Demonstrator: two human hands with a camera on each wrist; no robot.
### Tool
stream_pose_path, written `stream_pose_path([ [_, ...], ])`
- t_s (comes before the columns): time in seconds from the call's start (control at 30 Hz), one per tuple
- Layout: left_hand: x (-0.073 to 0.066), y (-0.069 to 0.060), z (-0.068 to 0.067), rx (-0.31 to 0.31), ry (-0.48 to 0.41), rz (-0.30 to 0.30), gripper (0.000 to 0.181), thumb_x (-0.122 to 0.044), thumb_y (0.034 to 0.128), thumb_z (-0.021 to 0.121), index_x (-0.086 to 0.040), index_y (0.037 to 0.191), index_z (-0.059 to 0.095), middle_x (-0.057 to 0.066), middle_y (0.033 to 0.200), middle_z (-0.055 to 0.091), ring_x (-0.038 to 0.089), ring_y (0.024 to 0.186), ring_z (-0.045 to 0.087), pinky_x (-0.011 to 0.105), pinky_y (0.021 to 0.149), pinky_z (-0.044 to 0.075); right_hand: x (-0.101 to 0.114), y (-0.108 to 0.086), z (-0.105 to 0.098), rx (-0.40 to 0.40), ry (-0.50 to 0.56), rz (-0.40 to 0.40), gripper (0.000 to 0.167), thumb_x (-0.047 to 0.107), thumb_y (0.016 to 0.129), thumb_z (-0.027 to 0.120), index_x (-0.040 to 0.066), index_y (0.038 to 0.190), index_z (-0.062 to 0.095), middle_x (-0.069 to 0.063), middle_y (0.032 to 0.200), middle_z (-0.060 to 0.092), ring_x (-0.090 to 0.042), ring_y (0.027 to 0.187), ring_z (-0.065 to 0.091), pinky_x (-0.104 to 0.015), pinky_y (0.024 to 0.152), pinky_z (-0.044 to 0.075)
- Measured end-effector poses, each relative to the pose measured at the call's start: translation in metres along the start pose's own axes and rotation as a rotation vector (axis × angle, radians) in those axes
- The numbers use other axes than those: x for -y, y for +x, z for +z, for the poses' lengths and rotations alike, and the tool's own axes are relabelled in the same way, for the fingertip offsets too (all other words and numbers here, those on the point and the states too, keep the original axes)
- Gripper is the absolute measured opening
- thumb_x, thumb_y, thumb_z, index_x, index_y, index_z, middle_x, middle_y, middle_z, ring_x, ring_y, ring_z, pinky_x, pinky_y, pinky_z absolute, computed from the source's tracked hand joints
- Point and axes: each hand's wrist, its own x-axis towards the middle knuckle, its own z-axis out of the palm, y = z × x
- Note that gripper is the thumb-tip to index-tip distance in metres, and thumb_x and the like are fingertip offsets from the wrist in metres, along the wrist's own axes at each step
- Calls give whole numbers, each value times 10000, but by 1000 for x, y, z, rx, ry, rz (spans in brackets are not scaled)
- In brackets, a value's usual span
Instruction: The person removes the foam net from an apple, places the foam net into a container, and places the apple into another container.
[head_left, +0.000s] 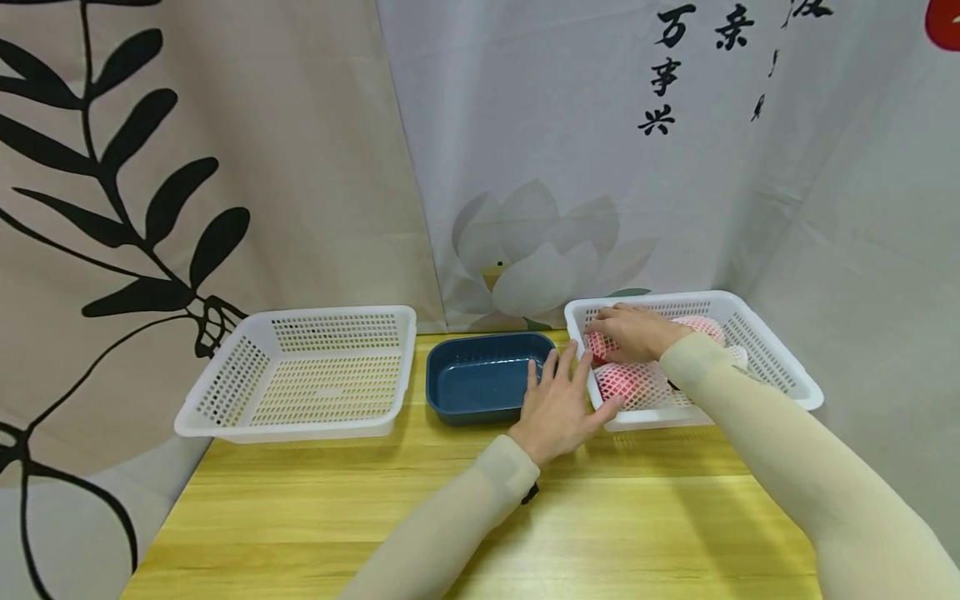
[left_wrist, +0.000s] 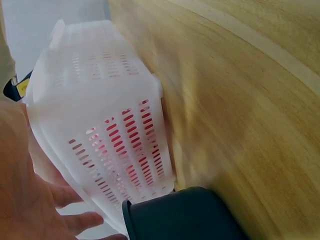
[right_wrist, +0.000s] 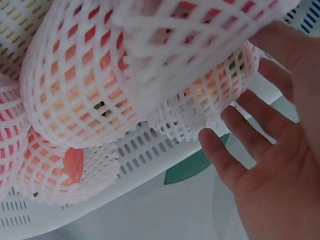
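My right hand (head_left: 640,333) reaches into the right white basket (head_left: 780,367), among red and yellowish fruits in foam nets. In the right wrist view, its fingers are spread beside a netted fruit (right_wrist: 190,45); whether they touch it cannot be made out. Another netted fruit (right_wrist: 80,75) lies next to it, and a smaller one (right_wrist: 55,165) sits lower near the basket wall. My left hand (head_left: 555,412) is spread between the blue dish (head_left: 480,412) and that basket, its thumb near the basket's front corner. The left wrist view shows the basket's slotted side (left_wrist: 95,107) close to my left fingers.
A second white basket (head_left: 300,429) stands at the left, with nothing seen in it. The blue dish lies between the two baskets. All stand at the back of the wooden table (head_left: 337,508), before a hanging cloth (head_left: 315,167) with printed leaves and a flower.
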Motion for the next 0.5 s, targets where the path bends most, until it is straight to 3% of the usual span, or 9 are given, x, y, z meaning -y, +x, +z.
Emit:
stream_pose_path([
  [0.5, 0, -2, -2, 10, -8, -7, 956, -853, 1134, 380, -230, 1858, 321, 78, 1956, 261, 470, 1761, 374, 784, 1404, 304, -1, 3, 1, 44, 70, 26, 561, 64, 1012, 902, 55, 1542, 719, -297, 1536, 684, -553, 1372, 722, -698, 1164, 613],
])
